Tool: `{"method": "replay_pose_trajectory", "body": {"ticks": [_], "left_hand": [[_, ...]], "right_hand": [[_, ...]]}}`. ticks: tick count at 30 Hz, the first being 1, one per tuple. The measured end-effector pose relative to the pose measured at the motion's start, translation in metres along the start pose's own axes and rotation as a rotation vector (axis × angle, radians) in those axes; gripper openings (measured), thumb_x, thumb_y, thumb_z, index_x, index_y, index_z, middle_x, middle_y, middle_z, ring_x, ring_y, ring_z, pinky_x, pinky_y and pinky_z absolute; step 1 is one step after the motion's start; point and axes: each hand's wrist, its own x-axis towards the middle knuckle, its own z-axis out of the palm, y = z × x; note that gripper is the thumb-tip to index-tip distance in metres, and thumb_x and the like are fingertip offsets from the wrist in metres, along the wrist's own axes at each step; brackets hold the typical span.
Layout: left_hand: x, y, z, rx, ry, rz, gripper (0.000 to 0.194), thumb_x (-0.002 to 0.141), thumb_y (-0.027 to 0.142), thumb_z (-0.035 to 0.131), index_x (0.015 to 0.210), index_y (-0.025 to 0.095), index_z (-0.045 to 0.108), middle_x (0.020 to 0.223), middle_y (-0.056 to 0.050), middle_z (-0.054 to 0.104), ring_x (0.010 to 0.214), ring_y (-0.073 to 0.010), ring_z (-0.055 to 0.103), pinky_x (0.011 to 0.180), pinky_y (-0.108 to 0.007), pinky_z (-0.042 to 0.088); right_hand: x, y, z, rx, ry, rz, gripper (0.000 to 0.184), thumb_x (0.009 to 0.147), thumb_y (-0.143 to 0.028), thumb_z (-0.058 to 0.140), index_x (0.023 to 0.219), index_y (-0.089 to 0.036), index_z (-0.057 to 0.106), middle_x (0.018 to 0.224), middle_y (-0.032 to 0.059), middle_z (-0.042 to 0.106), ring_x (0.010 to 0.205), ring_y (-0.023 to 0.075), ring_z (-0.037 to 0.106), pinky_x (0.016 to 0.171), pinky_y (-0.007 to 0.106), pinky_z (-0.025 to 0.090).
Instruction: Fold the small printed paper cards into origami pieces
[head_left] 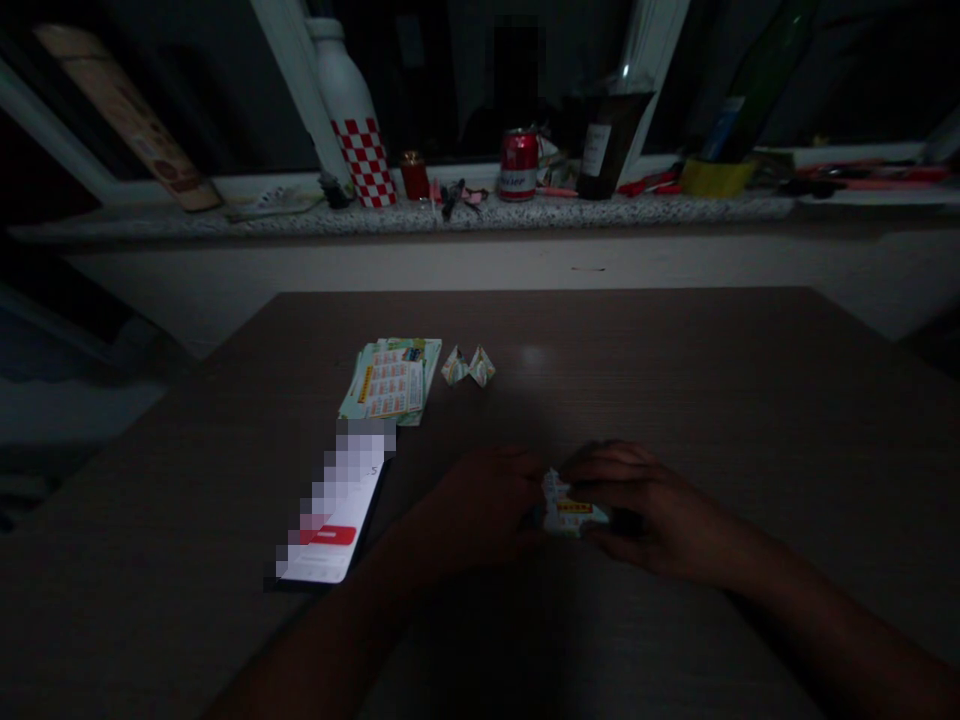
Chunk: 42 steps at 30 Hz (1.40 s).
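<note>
Holding a small paper [570, 507] on the table [675, 370], the right hand [649, 510] curls its fingers and thumb over it; the left hand [484, 505] meets the opposite edge, its grip too dark to tell. Left of the left hand: phone [341, 505]. Beyond it: card stack [390, 382], folded paper [469, 367]. Beyond both, on the sill [277, 226]: checkered bottle [362, 140], can [519, 163], jar [414, 177], contents indiscernible.

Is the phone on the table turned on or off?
On. The phone has a brightly lit screen, with a red bar near its lower end.
</note>
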Motion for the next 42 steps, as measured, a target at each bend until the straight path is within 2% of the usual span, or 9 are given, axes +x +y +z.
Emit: {"method": "replay_pose_trajectory", "body": {"ticks": [4,8,14,18,21,25,31,36,42], "left_hand": [[-0.001,0.0,-0.001,-0.002,-0.01,-0.014,0.019,0.08,0.033,0.064,0.091,0.018,0.064,0.094,-0.005,0.062,0.088,-0.021,0.057,0.078,-0.032,0.044],[0.001,0.002,-0.002,0.002,-0.027,-0.022,0.016,0.082,0.033,0.061,0.087,0.018,0.064,0.091,-0.004,0.061,0.087,-0.0207,0.058,0.078,-0.033,0.045],[0.003,0.003,-0.001,0.007,-0.013,-0.014,0.017,0.078,0.032,0.064,0.088,0.019,0.065,0.094,-0.004,0.062,0.089,-0.0217,0.058,0.078,-0.033,0.045],[0.003,0.002,0.003,-0.032,0.029,-0.02,0.022,0.077,0.038,0.065,0.086,0.018,0.065,0.091,-0.004,0.062,0.084,-0.0203,0.059,0.074,-0.032,0.045],[0.006,0.002,0.006,-0.096,0.098,-0.104,0.021,0.082,0.038,0.06,0.088,0.017,0.063,0.084,-0.002,0.064,0.077,-0.018,0.059,0.068,-0.029,0.045],[0.01,0.003,0.009,-0.221,0.227,-0.265,0.016,0.086,0.031,0.054,0.091,0.018,0.062,0.08,-0.001,0.066,0.071,-0.0155,0.061,0.063,-0.026,0.044],[0.012,0.009,0.013,-0.248,0.388,-0.106,0.009,0.081,0.02,0.055,0.082,0.016,0.063,0.073,-0.001,0.064,0.066,-0.0131,0.059,0.061,-0.023,0.042],[0.012,0.013,0.017,-0.167,0.512,0.021,0.006,0.078,0.018,0.056,0.08,0.015,0.061,0.072,-0.002,0.062,0.065,-0.0131,0.056,0.059,-0.024,0.04],[0.016,0.013,0.021,-0.162,0.588,0.121,0.008,0.08,0.019,0.052,0.075,0.016,0.058,0.07,-0.002,0.06,0.063,-0.012,0.054,0.057,-0.023,0.041]], "right_hand": [[0.0,0.001,0.001,0.018,0.001,0.007,0.031,0.077,-0.02,0.068,0.108,-0.023,0.066,0.109,0.005,0.067,0.106,0.0232,0.056,0.095,0.041,0.038],[0.002,0.005,0.011,0.013,0.092,0.047,0.017,0.084,-0.024,0.062,0.1,-0.024,0.068,0.103,0.0045,0.067,0.101,0.0209,0.058,0.093,0.04,0.041],[0.009,0.007,0.033,-0.039,0.224,0.167,0.028,0.082,-0.021,0.063,0.11,-0.021,0.063,0.114,0.0093,0.062,0.109,0.0254,0.054,0.092,0.044,0.042],[0.013,0.007,0.036,0.068,0.3,0.186,0.018,0.077,-0.015,0.066,0.094,-0.021,0.065,0.1,0.0062,0.067,0.098,0.0226,0.059,0.088,0.041,0.044],[0.014,0.005,0.033,0.17,0.345,0.188,0.009,0.077,-0.014,0.065,0.084,-0.021,0.064,0.082,0.0032,0.067,0.081,0.0193,0.061,0.077,0.037,0.047],[0.013,0.001,0.03,0.234,0.428,0.122,0.007,0.081,-0.015,0.061,0.082,-0.02,0.065,0.076,0.0032,0.066,0.073,0.0182,0.06,0.069,0.034,0.047],[0.011,-0.004,0.027,0.177,0.542,0.044,0.01,0.076,-0.011,0.063,0.077,-0.02,0.061,0.071,0.0014,0.063,0.073,0.0185,0.059,0.073,0.036,0.045],[0.012,-0.01,0.023,0.151,0.553,0.022,0.013,0.073,-0.009,0.061,0.072,-0.02,0.056,0.065,-0.0004,0.057,0.068,0.0172,0.055,0.07,0.035,0.044],[0.013,-0.016,0.021,0.19,0.555,0.021,0.015,0.07,-0.007,0.059,0.069,-0.02,0.052,0.063,-0.0011,0.052,0.063,0.0158,0.05,0.064,0.034,0.041]]}}
